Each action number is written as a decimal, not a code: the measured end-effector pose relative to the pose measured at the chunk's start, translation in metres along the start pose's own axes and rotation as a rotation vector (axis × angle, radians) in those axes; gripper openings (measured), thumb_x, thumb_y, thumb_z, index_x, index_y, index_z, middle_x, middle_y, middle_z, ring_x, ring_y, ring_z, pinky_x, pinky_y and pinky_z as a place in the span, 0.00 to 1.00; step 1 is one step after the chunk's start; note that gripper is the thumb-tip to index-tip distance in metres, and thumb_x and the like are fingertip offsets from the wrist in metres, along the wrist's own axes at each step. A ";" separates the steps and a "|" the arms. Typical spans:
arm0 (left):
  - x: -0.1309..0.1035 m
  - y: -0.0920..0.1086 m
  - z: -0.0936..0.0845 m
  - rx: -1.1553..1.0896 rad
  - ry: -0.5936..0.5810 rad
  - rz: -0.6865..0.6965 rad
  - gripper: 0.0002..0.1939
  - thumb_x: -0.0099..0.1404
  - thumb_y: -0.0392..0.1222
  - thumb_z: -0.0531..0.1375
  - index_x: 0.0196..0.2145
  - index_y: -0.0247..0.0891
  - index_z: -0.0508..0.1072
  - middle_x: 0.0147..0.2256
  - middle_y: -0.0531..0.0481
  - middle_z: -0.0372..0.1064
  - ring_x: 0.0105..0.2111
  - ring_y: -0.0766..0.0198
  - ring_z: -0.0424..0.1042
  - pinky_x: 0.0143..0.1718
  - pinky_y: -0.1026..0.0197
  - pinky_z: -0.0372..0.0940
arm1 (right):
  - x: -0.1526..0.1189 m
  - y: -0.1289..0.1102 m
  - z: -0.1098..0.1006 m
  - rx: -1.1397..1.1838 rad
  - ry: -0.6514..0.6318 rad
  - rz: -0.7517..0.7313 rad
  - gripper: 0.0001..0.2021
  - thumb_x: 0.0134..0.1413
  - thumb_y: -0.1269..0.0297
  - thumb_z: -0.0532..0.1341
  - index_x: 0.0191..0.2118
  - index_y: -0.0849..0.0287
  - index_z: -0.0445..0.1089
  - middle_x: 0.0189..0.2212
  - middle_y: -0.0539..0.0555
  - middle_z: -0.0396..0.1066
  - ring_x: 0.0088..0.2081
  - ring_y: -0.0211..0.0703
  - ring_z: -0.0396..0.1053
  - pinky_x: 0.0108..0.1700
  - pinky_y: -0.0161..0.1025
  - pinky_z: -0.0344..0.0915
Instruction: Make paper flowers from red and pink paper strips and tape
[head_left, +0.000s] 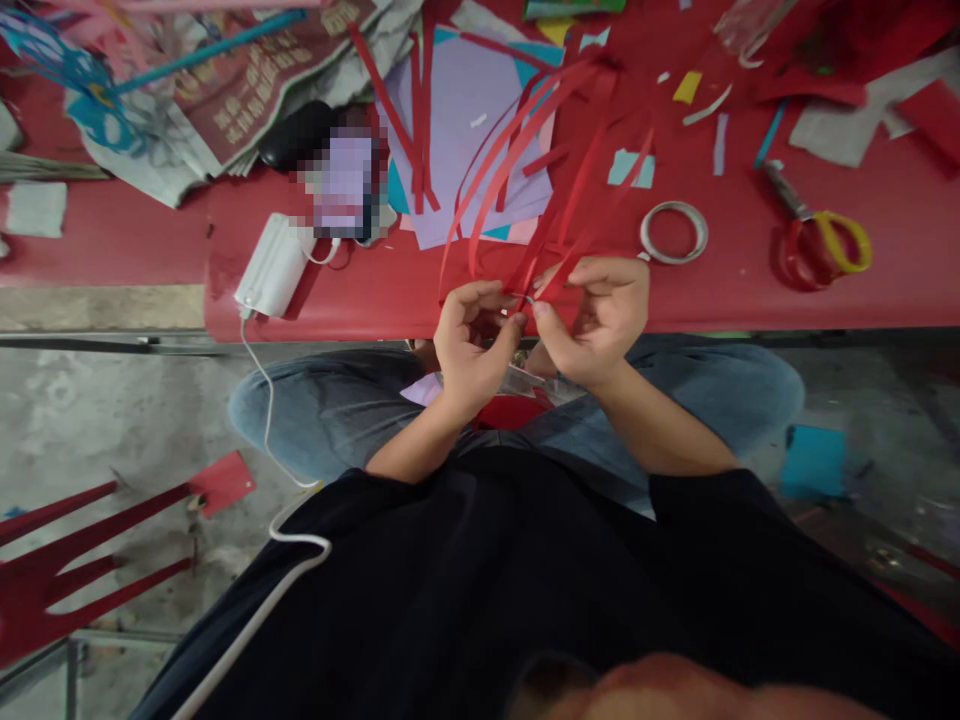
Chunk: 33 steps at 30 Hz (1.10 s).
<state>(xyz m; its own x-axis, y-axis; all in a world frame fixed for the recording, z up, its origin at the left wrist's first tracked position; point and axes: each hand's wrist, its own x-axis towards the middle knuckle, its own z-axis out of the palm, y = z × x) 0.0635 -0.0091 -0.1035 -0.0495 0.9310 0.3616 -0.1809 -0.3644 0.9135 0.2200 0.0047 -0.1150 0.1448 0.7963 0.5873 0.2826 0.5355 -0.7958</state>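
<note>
At the table's near edge, my left hand and my right hand meet, thumbs and fingertips pinched close together. Both grip the gathered ends of long red paper strips, which loop up and away over the table. Between the fingertips shows a thin pale piece, perhaps wire or thread, too small to tell. Beyond my hands lie lilac paper sheets with more loose red strips on top.
On the right are a roll of tape and scissors with red and yellow handles. To the left lie a white power bank with a cable, a black case and newspaper. Paper scraps litter the red table.
</note>
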 end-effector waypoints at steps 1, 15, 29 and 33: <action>0.000 -0.002 -0.001 0.001 0.005 -0.009 0.21 0.74 0.48 0.74 0.59 0.47 0.75 0.44 0.52 0.81 0.33 0.74 0.80 0.33 0.72 0.73 | 0.002 -0.002 0.001 0.026 0.034 0.019 0.23 0.68 0.44 0.70 0.60 0.37 0.62 0.47 0.52 0.73 0.44 0.53 0.79 0.49 0.61 0.81; 0.030 -0.012 -0.002 0.017 0.119 -0.061 0.23 0.69 0.53 0.77 0.55 0.47 0.76 0.43 0.53 0.82 0.34 0.70 0.82 0.33 0.69 0.77 | 0.018 0.031 0.000 0.358 0.063 0.275 0.36 0.59 0.51 0.77 0.64 0.38 0.56 0.35 0.40 0.73 0.32 0.40 0.74 0.38 0.45 0.76; 0.047 -0.022 -0.005 0.246 0.139 -0.057 0.20 0.73 0.51 0.73 0.56 0.46 0.72 0.43 0.51 0.82 0.31 0.69 0.80 0.32 0.66 0.74 | 0.008 0.041 0.001 0.464 0.131 0.417 0.32 0.57 0.54 0.79 0.58 0.40 0.60 0.35 0.41 0.74 0.35 0.40 0.80 0.44 0.45 0.81; 0.059 -0.035 -0.010 0.480 0.021 -0.004 0.21 0.74 0.42 0.69 0.61 0.46 0.72 0.46 0.49 0.83 0.36 0.66 0.81 0.40 0.63 0.77 | 0.017 0.064 0.000 0.392 0.175 0.420 0.32 0.57 0.54 0.79 0.57 0.41 0.60 0.35 0.41 0.73 0.35 0.41 0.78 0.43 0.46 0.81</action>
<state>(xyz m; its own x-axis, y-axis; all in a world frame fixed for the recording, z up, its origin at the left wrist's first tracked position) 0.0569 0.0589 -0.1158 -0.0708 0.9308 0.3585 0.2926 -0.3242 0.8996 0.2403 0.0523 -0.1562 0.3319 0.9218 0.2002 -0.1984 0.2757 -0.9405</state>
